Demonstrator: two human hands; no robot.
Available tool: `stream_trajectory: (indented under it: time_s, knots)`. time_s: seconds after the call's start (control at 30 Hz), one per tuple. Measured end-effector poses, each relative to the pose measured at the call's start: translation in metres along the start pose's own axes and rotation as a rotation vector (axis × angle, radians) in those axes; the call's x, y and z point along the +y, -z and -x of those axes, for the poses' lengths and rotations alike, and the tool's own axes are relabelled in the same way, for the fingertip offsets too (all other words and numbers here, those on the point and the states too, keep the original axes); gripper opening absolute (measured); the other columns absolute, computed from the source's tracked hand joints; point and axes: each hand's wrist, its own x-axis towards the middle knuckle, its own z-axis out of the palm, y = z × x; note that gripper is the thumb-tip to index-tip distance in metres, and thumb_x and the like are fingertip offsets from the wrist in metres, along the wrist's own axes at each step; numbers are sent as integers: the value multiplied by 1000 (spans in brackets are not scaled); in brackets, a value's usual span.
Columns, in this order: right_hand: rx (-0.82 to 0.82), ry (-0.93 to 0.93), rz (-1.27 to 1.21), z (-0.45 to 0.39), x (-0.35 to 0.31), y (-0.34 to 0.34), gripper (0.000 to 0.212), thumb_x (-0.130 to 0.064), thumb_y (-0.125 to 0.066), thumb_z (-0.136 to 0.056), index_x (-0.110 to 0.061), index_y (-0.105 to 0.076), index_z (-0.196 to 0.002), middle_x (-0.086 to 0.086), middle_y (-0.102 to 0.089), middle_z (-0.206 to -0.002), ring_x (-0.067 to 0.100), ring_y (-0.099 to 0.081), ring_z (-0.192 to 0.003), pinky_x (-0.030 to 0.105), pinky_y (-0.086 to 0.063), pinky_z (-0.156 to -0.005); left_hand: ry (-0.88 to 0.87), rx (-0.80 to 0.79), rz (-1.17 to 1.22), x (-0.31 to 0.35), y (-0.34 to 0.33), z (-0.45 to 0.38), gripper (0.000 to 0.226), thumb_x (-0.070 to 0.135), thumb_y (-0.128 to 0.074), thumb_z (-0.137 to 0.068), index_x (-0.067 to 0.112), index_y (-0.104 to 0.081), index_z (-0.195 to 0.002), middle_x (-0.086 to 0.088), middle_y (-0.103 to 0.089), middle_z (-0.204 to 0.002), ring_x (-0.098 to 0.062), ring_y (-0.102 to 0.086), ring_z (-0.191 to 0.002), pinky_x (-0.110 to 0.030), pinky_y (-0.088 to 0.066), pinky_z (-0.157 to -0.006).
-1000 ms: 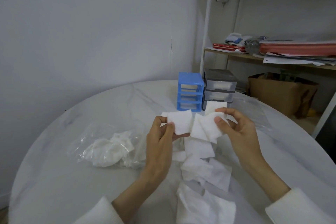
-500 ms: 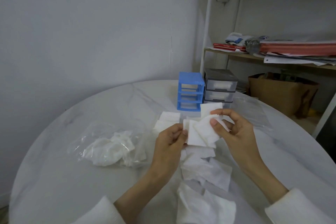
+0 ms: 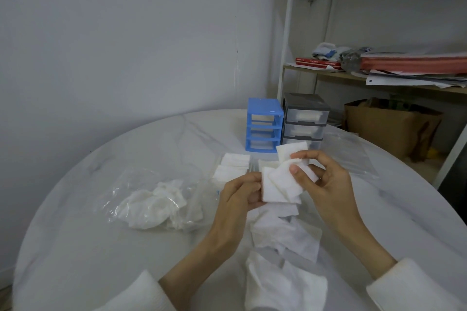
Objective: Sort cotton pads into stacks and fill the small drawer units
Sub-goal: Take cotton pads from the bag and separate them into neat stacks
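Round marble table (image 3: 106,247), near edge cut off below. Clear plastic bag (image 3: 154,199) on its left side, crumpled white contents hard to identify. Blue drawer unit (image 3: 264,125) and grey drawer unit (image 3: 304,121) side by side at the far edge; grey bottom drawer partly hidden behind raised pads. Loose cotton pads (image 3: 283,235) scattered under the wrists; small stacks (image 3: 231,166) beyond. Left hand (image 3: 237,199) and right hand (image 3: 326,184) both pinch a fanned bunch of pads (image 3: 278,187); count unclear.
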Motion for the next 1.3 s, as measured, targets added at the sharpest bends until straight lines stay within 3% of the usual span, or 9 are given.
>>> stream_trajectory:
  time_s: [0.3,0.47,0.57,0.73,0.83,0.93,1.0,1.13,1.3]
  knots:
    - [13,28,16,-1,3,0,20,-5,-65,-84,-24,-61,-89,-4,-66,-100,18,-64,-90,13,-47,-63,-130,-64,-125,-3,-1,3,21,2,-55,-91,15,-72,-92,-2,-75,-90,-19,-70,-89,-34,-55,-85]
    - [68,24,78,-2,5,1,11,-8,-66,-83,-15,-64,-92,2,-66,-99,18,-62,-93,18,-52,-74,-144,-44,-120,-5,0,3,19,3,-55,-91,15,-70,-96,-2,-75,-88,-16,-70,-86,-31,-55,-81]
    - [143,39,121,-2,4,3,9,-9,-66,-84,-15,-64,-90,-2,-66,-95,10,-60,-88,12,-48,-73,-164,12,-78,-9,1,1,24,4,-60,-89,22,-60,-105,-17,-69,-76,-25,-62,-74,-39,-48,-73]
    - [225,41,167,-4,2,6,21,-8,-64,-86,-29,-60,-85,-15,-63,-92,-6,-57,-85,5,-45,-73,-213,37,-50,-8,5,1,24,9,-50,-82,33,-47,-85,-35,-56,-87,-30,-50,-75,-43,-37,-64]
    - [242,46,201,-4,2,7,19,-1,-60,-87,-20,-63,-87,-12,-63,-92,-7,-56,-85,3,-42,-73,-268,47,-175,-9,7,0,21,6,-43,-83,25,-50,-77,-19,-51,-75,-24,-42,-71,-37,-34,-63]
    - [258,51,213,-4,1,7,19,-1,-58,-88,-19,-63,-88,-11,-62,-92,-11,-54,-85,0,-40,-72,-231,48,-232,-12,8,-1,37,-8,-43,-87,17,-66,-72,11,-63,-74,-7,-54,-73,-19,-41,-68]
    - [256,64,221,-4,1,7,18,-1,-58,-88,-18,-64,-88,-9,-62,-92,-10,-54,-86,1,-40,-72,-192,57,-211,-10,7,0,35,-10,-50,-85,15,-72,-73,13,-68,-77,-1,-59,-76,-12,-43,-67]
    - [228,79,223,-3,1,8,18,1,-57,-87,-16,-65,-87,-6,-63,-93,-4,-56,-86,5,-43,-73,-227,105,-249,-10,8,-1,21,0,-70,-78,20,-69,-72,12,-69,-79,-4,-63,-80,-15,-46,-70]
    - [206,66,203,-3,1,6,18,-1,-58,-88,-17,-65,-88,-4,-63,-94,-4,-56,-87,6,-43,-75,-211,45,-262,-7,7,1,33,-4,-62,-83,25,-75,-84,15,-73,-91,2,-64,-91,-8,-45,-77]
